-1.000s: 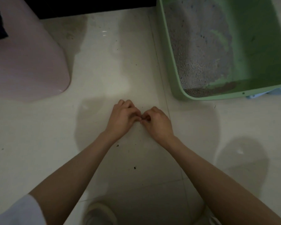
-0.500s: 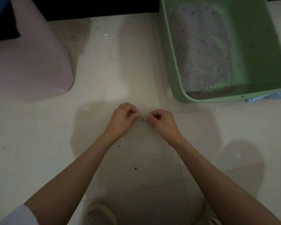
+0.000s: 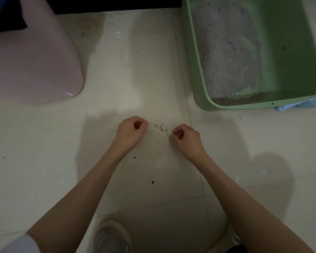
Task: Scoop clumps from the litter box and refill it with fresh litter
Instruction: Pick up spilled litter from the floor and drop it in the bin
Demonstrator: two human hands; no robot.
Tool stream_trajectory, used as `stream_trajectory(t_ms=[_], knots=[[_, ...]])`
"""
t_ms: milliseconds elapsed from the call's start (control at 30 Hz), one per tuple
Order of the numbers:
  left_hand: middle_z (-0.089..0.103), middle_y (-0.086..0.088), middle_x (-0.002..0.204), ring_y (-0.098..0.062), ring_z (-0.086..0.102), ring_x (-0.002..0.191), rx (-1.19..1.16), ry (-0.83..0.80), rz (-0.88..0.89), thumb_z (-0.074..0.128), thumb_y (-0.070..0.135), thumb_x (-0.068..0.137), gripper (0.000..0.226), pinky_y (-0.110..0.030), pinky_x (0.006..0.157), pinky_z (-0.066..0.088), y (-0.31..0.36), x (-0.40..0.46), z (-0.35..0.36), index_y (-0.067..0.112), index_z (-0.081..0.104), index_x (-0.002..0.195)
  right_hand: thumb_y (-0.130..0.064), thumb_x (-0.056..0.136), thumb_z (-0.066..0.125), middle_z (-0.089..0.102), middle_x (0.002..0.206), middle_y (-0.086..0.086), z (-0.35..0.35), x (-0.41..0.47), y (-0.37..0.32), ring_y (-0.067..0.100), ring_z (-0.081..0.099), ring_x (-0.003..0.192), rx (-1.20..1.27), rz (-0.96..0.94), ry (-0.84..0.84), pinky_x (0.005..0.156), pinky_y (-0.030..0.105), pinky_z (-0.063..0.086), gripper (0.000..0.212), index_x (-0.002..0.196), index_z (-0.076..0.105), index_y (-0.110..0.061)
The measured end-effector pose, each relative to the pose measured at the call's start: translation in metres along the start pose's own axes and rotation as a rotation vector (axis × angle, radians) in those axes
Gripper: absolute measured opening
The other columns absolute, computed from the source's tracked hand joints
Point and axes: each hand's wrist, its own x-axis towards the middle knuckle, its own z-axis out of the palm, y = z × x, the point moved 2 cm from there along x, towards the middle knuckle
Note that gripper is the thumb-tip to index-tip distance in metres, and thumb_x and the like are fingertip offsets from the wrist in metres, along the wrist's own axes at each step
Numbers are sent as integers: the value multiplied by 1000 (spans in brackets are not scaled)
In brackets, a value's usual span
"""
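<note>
The green litter box (image 3: 194,84) sits on the tiled floor at the upper right. Grey litter (image 3: 226,52) covers its left half, and bare green bottom shows on the right. My left hand (image 3: 131,130) and my right hand (image 3: 186,139) hover low over the floor in front of the box, a short gap apart. Both have their fingers curled into loose fists, and I see nothing held in either. A small scatter of litter grains (image 3: 161,127) lies on the tile between them.
A pink plastic object (image 3: 35,66) stands on the floor at the left. A light blue item (image 3: 306,103) pokes out under the box's near right corner. Dark crumbs (image 3: 152,182) dot the tile nearer me. My shoe (image 3: 113,236) is at the bottom edge.
My hands were touching fingertip to fingertip and have drawn apart sideways. The litter grains between them on the floor are now uncovered.
</note>
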Motion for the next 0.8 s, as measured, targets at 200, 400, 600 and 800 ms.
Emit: stream_trajectory(t_ms=[200,400,600,800], knots=[[61,-9,97,-23,53,91,296,-36,334,66,18,82,19,-21,77,33,4,4,34,6,61,97,-13,85,62,60,94,9,10,-3,-1,20,54,82,-81,-44,57,74,20,36,15,96,64,-3],[62,-10,89,-25,54,91,345,-10,384,64,15,83,10,-20,73,31,10,8,40,5,67,86,-13,91,53,59,103,16,14,-4,-5,29,56,94,-196,-118,10,81,32,39,18,96,63,1],[57,-14,89,-31,52,91,472,5,432,61,16,86,14,-34,80,38,8,11,41,2,64,86,-4,85,59,64,71,5,-3,-4,-5,12,57,67,517,203,-4,65,19,46,10,77,66,-2],[67,0,73,-5,61,66,-813,-150,-150,58,7,85,15,-13,64,49,10,-8,1,9,67,73,17,85,32,64,62,6,-13,-8,-4,12,60,58,1331,308,-232,56,16,51,31,77,55,-1]])
